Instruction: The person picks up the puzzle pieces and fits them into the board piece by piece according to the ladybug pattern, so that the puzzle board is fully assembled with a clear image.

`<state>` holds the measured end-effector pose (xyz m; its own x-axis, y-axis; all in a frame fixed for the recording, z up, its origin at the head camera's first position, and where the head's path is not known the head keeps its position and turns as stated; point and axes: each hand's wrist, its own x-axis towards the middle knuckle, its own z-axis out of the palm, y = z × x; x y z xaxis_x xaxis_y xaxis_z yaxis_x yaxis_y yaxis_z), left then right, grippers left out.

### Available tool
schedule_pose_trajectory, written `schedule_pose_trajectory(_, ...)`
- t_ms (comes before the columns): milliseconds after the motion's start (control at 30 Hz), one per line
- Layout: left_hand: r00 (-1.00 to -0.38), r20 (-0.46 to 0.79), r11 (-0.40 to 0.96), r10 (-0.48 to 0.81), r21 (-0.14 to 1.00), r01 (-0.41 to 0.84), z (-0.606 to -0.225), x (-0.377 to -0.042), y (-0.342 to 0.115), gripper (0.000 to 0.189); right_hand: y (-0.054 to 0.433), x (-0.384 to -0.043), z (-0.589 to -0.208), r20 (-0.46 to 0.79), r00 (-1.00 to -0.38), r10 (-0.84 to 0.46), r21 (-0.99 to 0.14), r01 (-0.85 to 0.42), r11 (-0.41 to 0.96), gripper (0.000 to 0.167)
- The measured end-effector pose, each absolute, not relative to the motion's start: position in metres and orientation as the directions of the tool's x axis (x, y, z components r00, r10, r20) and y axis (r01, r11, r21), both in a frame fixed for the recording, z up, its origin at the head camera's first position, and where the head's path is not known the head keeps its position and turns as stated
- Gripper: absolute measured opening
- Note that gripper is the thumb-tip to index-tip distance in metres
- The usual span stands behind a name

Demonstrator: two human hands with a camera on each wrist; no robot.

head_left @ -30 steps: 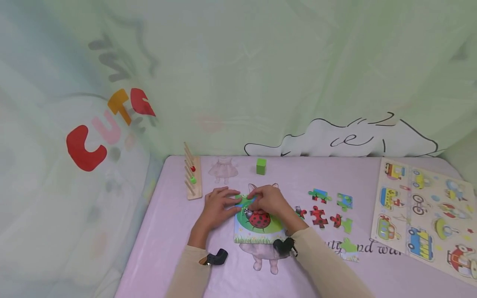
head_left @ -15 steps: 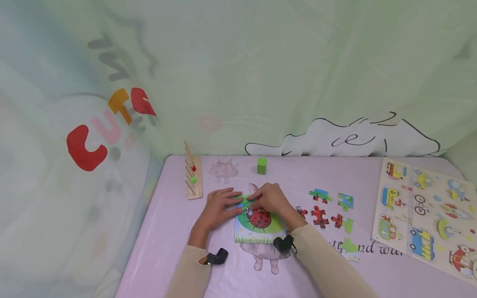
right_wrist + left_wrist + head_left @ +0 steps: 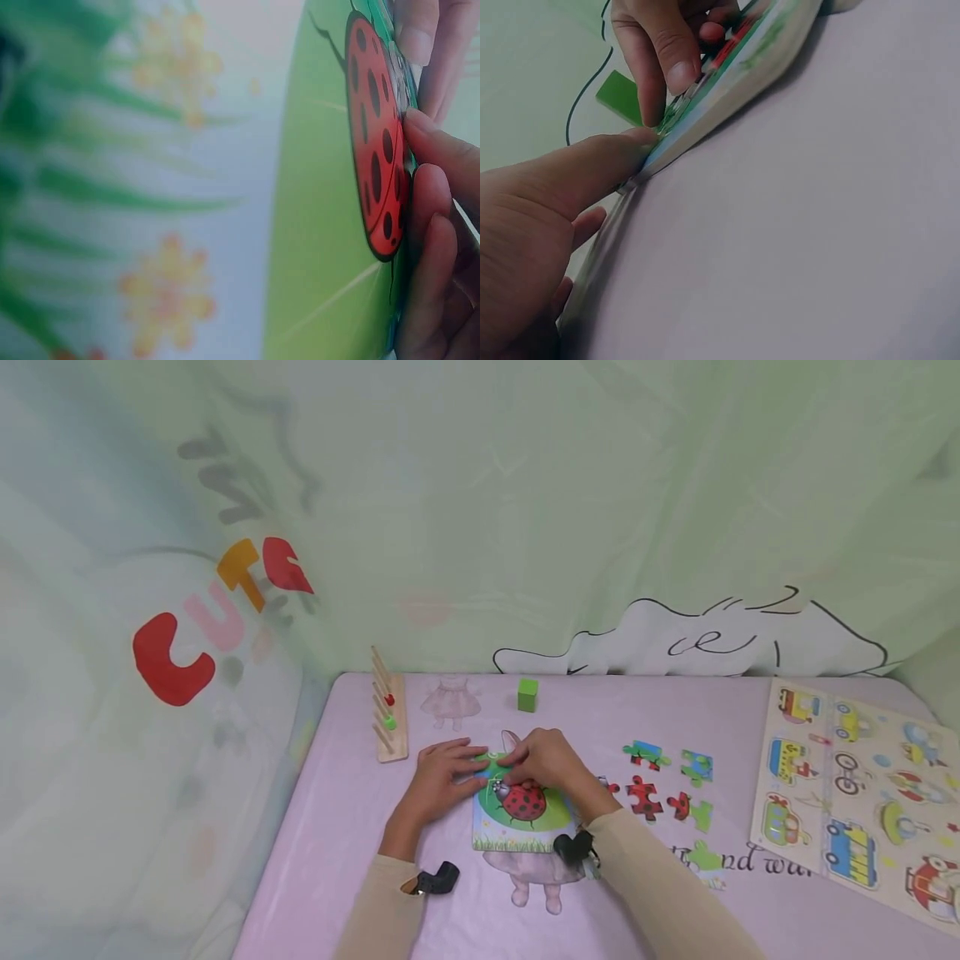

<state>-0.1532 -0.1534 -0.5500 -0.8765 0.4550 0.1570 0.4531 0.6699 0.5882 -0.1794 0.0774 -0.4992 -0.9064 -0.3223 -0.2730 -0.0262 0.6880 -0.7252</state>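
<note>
Head feed: I have a square ladybug puzzle board (image 3: 517,828) with a green printed oval and a grass strip, lying on the pale lilac cloth (image 3: 300,877), between the person's hands. Left hand (image 3: 438,781): opened out, fingers mostly extended, touching the board at its upper left corner, thumb on the left edge. I don't see it gripping a loose piece. Right hand (image 3: 551,760): reaches in over the upper part, fingers bent, thumb and fingertips close together, pointing down by the ladybug's head. Can't tell if they pinch a piece; the hand covers the spot, and neither wrist cam settles it for me.

Loose cardboard-look jigsaw pieces sit right of the board: a blue, green and red one (image 3: 647,755), a blue-and-green one (image 3: 697,767), a red black-spotted one (image 3: 643,798), more below, one partly behind the right forearm.

Rest of the surface: green cube (image 3: 527,695) beyond the board; light wooden peg stand (image 3: 397,735) with red and green beads, far left; big wooden picture board (image 3: 813,785) with vehicles, far right. I've got a black wrist mount on each beige sleeve.
</note>
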Motion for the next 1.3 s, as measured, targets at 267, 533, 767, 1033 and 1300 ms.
schedule_pose_trajectory(267,-0.854,0.175,0.623,0.490,0.615,0.483,-0.548,-0.152,-0.156,0.031,0.073,-0.181,-0.500,-0.291,-0.912,-0.289,-0.713,0.005,0.701,0.020)
schedule_pose_trajectory(533,-0.856,0.202,0.642,0.476,0.585,0.496,-0.550,-0.151,-0.155,0.028,0.073,-0.179,-0.498,-0.288,-0.905,-0.313,-0.715,-0.014,0.699,0.019)
schedule_pose_trajectory(767,-0.860,0.196,0.648,0.472,0.584,0.488,-0.551,-0.151,-0.154,0.028,0.085,-0.178,-0.498,-0.205,-0.890,-0.407,-0.676,-0.172,0.717,0.023)
schedule_pose_trajectory(1033,-0.852,0.219,0.631,0.475,0.591,0.503,-0.550,-0.149,-0.152,0.026,0.117,-0.169,-0.491,-0.161,-0.906,-0.392,-0.703,-0.174,0.690,0.026)
schedule_pose_trajectory(1300,-0.861,0.211,0.646,0.462,0.585,0.490,-0.553,-0.151,-0.152,0.027,0.166,-0.165,-0.482,-0.118,-0.960,-0.254,-0.663,-0.115,0.740,0.028)
